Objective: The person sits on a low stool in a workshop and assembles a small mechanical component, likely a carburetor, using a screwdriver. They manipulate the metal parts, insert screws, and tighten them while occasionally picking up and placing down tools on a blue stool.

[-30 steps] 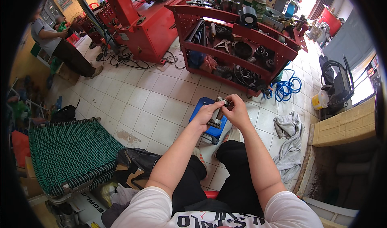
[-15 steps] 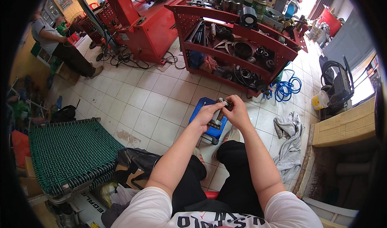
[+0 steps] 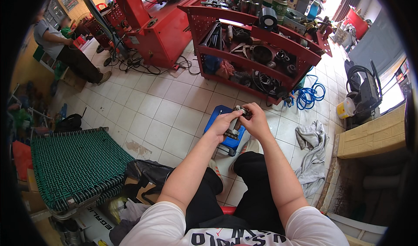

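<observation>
Both of my hands are closed on a small metal part (image 3: pixel 233 130), silvery along its body with dark, ridged pieces at the lower end; its exact kind is not clear. My left hand (image 3: pixel 224 123) grips it from the left side. My right hand (image 3: pixel 256 119) pinches its upper end, where the fingertips of both hands meet and partly cover it. Beneath the part and my hands stands a low blue plastic stool (image 3: pixel 210 123), seen around the edges of my fingers. My knees are on either side, just nearer to me.
A red tool cart (image 3: pixel 257 61) with bottles, cans and metal parts stands ahead. Beyond it on the left is a red machine (image 3: pixel 161 39). A green woven folding bed (image 3: pixel 78 163) lies left, a grey cloth (image 3: pixel 311 154) right, near a blue hose (image 3: pixel 311 93). A person (image 3: pixel 65 46) stands far left.
</observation>
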A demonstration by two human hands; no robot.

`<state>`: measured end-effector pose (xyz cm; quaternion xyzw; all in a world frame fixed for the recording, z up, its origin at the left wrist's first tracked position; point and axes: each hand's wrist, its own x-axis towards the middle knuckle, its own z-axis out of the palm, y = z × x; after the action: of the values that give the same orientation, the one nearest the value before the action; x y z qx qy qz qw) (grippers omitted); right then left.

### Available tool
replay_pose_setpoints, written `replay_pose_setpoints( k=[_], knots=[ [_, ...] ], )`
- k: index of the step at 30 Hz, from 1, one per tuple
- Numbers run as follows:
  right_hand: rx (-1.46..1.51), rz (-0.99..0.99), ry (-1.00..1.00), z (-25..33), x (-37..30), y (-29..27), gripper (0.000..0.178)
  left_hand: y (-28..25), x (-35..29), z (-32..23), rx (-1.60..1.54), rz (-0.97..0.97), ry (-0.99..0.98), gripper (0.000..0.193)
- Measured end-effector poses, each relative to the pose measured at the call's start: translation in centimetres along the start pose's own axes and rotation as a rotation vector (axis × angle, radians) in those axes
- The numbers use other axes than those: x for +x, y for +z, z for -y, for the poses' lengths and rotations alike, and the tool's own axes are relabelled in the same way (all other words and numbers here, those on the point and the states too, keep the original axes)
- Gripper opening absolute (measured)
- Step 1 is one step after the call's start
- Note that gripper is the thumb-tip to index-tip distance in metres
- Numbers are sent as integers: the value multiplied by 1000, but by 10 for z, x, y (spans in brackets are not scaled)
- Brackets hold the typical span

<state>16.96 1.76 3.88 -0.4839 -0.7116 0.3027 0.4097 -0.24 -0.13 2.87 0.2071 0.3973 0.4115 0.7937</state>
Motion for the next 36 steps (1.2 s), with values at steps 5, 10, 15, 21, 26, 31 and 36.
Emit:
replay_pose_setpoints(
  k=[5, 10, 15, 21, 26, 31, 36],
  knots=[
    [-24, -3, 17, 1, 0, -2, 33, 1, -1, -1, 10, -1, -6, 31],
    [2, 7, 11, 2, 0, -4, 31, 4, -3, -3, 9, -13, -8, 30],
    [-20, 25, 32, 5, 0, -5, 30, 5, -3, -2, 26, -27, -16, 28],
    [-41, 20, 40, -3, 1, -9, 31, 14, -8, -6, 17, -31, -30, 29],
    [0, 27, 34, 3, 0, -6, 31, 3, -2, -2, 28, -11, -24, 30],
    [0, 12, 45, -1, 1, -7, 33, 4, -2, -1, 20, -8, -17, 31],
    [-4, 29, 75, -1, 1, -9, 35, 4, -2, -1, 23, 7, -28, 32]
  ],
)
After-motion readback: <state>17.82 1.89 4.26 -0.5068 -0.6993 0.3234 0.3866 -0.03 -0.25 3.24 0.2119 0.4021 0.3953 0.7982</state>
